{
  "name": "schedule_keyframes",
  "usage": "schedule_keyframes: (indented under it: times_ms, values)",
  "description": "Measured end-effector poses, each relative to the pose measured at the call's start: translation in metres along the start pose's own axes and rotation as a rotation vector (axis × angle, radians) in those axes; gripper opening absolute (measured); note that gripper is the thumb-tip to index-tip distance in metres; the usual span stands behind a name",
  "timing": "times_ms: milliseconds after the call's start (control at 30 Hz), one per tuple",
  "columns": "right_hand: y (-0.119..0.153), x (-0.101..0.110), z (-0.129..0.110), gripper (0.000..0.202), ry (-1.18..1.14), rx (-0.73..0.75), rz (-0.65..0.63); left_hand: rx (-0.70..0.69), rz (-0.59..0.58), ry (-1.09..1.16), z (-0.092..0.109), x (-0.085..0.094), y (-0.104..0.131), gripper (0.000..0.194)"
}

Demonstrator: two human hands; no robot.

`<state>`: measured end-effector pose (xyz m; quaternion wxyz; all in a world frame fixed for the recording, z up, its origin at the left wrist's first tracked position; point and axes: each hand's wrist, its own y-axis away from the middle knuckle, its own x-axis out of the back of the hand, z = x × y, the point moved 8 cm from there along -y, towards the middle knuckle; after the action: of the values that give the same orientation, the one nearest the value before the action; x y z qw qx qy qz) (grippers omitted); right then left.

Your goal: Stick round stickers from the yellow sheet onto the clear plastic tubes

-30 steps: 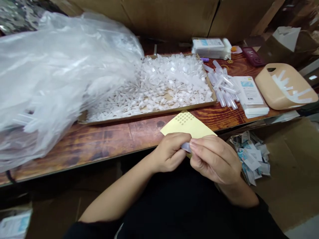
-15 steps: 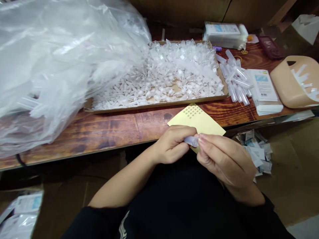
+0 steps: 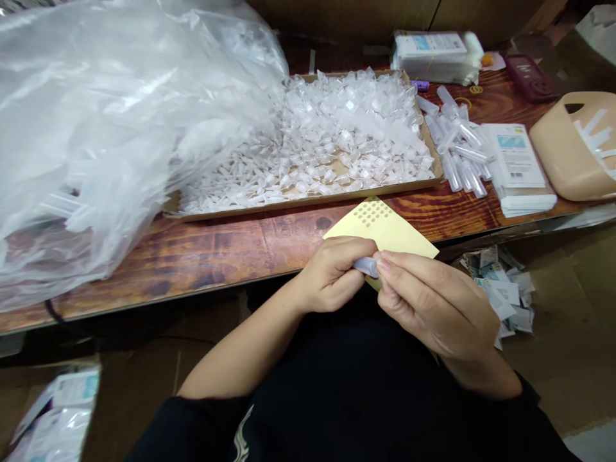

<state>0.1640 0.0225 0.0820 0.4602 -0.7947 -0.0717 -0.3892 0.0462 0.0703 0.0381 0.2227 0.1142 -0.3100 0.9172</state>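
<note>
My left hand (image 3: 339, 274) is closed around a clear plastic tube (image 3: 366, 266), whose end sticks out past the thumb and forefinger. At that end, the fingertips of my right hand (image 3: 436, 301) are pinched together against the tube; any small part between them is hidden. Just beyond both hands, a pale yellow sheet (image 3: 397, 234) with rows of small round grey dots lies over the table's front edge. Behind it stands a shallow cardboard tray (image 3: 308, 204) heaped with small clear plastic pieces (image 3: 346, 128).
A large clear plastic bag (image 3: 120, 109) covers the table's left side. Right of the tray are loose clear tubes (image 3: 462, 147), a stack of printed cards (image 3: 517, 160) and a beige bin (image 3: 568, 147). Below the table edge, a box holds printed packets (image 3: 505, 292).
The hands stay together on the tube, with the right fingertips slightly nearer the left hand. The whole view has shifted a little.
</note>
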Motion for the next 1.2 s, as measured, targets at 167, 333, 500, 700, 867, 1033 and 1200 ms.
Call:
schedule_keyframes:
  times_ms: [167,333,500,700,867,1033,1200]
  values:
    - [-0.008,-0.001,0.0,0.025,0.007,0.028,-0.024,0.035,0.01,0.001,-0.003,0.0,0.001,0.017]
    - [-0.012,-0.007,-0.001,0.019,-0.028,0.085,0.014,0.102,0.017,0.036,-0.01,-0.001,0.003,0.016]
    - [-0.01,-0.007,0.003,0.026,-0.163,0.053,0.113,0.163,0.048,0.109,-0.01,-0.003,0.004,0.02]
    - [-0.011,-0.012,0.02,0.024,-0.611,-0.07,0.177,0.063,0.011,0.152,0.001,-0.005,0.001,0.027]
    - [-0.021,-0.014,0.029,0.029,-0.622,-0.087,0.013,0.169,-0.113,0.173,-0.008,-0.009,-0.003,0.027]
    - [-0.024,0.025,0.074,0.016,-0.442,-0.09,0.179,0.186,-0.046,-0.17,-0.013,0.006,-0.012,0.022]
    - [-0.011,0.059,0.181,0.012,-0.028,-0.241,0.637,0.232,0.123,-0.638,-0.029,0.012,-0.011,0.021]
